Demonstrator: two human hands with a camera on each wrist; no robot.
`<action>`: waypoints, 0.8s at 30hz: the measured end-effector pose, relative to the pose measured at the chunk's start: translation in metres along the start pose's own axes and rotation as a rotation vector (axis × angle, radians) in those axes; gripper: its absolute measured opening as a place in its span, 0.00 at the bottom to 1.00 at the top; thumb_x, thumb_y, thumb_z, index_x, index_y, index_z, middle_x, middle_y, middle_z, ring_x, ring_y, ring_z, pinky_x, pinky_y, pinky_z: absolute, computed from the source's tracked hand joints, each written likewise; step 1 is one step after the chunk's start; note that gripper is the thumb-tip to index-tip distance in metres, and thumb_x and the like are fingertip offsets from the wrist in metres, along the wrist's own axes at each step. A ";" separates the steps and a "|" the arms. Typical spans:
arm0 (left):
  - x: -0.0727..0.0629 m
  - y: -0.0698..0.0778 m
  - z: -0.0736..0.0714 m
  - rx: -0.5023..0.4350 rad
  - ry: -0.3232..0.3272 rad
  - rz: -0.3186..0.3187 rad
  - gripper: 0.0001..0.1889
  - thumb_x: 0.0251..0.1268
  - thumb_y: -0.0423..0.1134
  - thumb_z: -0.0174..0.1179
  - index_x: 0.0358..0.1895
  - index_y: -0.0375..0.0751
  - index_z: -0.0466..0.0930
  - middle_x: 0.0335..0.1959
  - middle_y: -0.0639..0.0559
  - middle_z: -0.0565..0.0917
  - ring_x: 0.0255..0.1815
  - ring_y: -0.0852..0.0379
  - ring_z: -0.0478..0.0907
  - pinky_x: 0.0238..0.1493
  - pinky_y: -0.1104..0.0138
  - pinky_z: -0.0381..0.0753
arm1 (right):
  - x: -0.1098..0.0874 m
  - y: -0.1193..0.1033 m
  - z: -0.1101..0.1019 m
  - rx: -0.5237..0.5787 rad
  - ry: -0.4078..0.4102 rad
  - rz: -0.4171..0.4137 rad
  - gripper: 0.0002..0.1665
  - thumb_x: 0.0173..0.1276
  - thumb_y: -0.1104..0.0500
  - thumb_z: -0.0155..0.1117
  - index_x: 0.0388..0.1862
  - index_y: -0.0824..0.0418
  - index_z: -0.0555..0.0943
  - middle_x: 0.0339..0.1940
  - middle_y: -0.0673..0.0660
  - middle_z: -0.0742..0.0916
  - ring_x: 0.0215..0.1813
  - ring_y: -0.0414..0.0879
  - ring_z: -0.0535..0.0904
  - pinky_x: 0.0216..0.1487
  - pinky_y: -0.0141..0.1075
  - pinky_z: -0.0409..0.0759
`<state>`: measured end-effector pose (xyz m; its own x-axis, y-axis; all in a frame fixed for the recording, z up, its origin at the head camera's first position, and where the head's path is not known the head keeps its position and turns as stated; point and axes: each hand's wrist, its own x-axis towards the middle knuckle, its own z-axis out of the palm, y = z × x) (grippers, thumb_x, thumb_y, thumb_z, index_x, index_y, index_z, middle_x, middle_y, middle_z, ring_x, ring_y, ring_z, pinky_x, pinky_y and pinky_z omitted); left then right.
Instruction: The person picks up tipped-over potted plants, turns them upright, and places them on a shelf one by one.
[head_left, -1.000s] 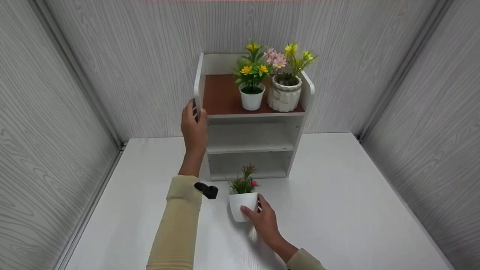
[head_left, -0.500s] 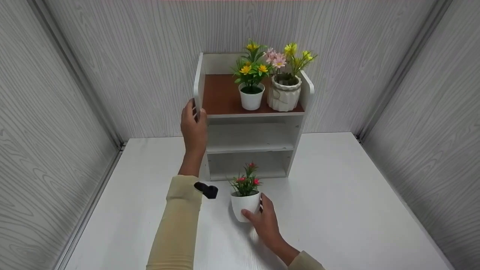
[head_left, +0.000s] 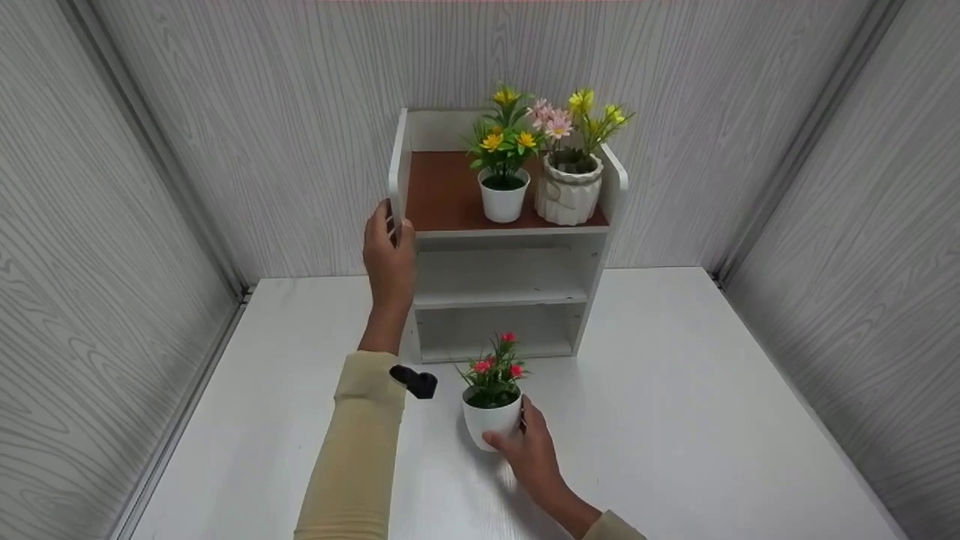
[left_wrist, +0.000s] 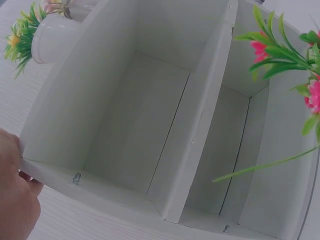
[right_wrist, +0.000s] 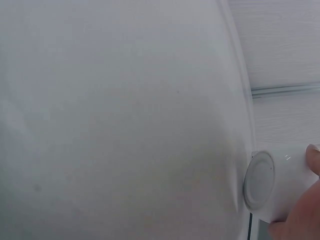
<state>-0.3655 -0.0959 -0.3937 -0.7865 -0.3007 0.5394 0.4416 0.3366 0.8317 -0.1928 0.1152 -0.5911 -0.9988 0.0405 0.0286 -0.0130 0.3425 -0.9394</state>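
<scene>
In the head view my right hand point(head_left: 531, 451) grips a small white flowerpot point(head_left: 489, 421) by its right side, thumb across the front. Red flowers and thin green leaves point(head_left: 493, 367) grow from it, and the pot leans so its inside shows. From the right wrist view, the pot's round base point(right_wrist: 260, 181) appears raised off the white tabletop. My left hand point(head_left: 390, 259) holds the left side panel of a white shelf unit point(head_left: 510, 234), fingers outside and thumb at the front edge. The left wrist view shows that hand point(left_wrist: 17, 187) at the panel's edge.
On the unit's brown top board point(head_left: 444, 191) stand a white pot with yellow flowers point(head_left: 504, 201) and a ribbed cream pot point(head_left: 568, 196) with pink and yellow flowers. Two compartments open below. Grey wood-grain walls point(head_left: 300, 135) enclose the white table point(head_left: 675, 390) behind and at both sides.
The held flowerpot has tipped toward me and shifted slightly right and down, so its inside and more red flowers show. The left hand stays on the shelf panel.
</scene>
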 end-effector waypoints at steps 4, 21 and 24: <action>0.000 -0.001 0.000 0.004 -0.006 0.001 0.26 0.81 0.44 0.49 0.76 0.42 0.62 0.69 0.48 0.72 0.72 0.57 0.70 0.68 0.66 0.75 | 0.003 0.002 0.001 0.026 0.017 -0.008 0.60 0.59 0.47 0.78 0.80 0.66 0.54 0.74 0.65 0.68 0.75 0.60 0.66 0.73 0.57 0.69; -0.001 0.001 -0.001 -0.009 -0.007 0.013 0.26 0.81 0.45 0.49 0.76 0.41 0.62 0.68 0.46 0.72 0.71 0.56 0.71 0.69 0.65 0.75 | 0.018 0.013 0.004 0.059 0.031 -0.038 0.59 0.61 0.58 0.78 0.81 0.65 0.51 0.76 0.67 0.66 0.76 0.65 0.64 0.74 0.58 0.67; -0.001 0.001 -0.001 -0.015 -0.006 0.013 0.26 0.80 0.45 0.49 0.76 0.41 0.62 0.68 0.46 0.72 0.71 0.55 0.71 0.69 0.65 0.75 | 0.018 0.014 0.005 0.050 0.029 -0.032 0.59 0.61 0.58 0.78 0.81 0.65 0.51 0.75 0.67 0.67 0.76 0.64 0.64 0.74 0.57 0.68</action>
<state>-0.3635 -0.0963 -0.3930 -0.7834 -0.2912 0.5491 0.4578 0.3271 0.8267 -0.2115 0.1162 -0.6051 -0.9960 0.0581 0.0684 -0.0481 0.2972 -0.9536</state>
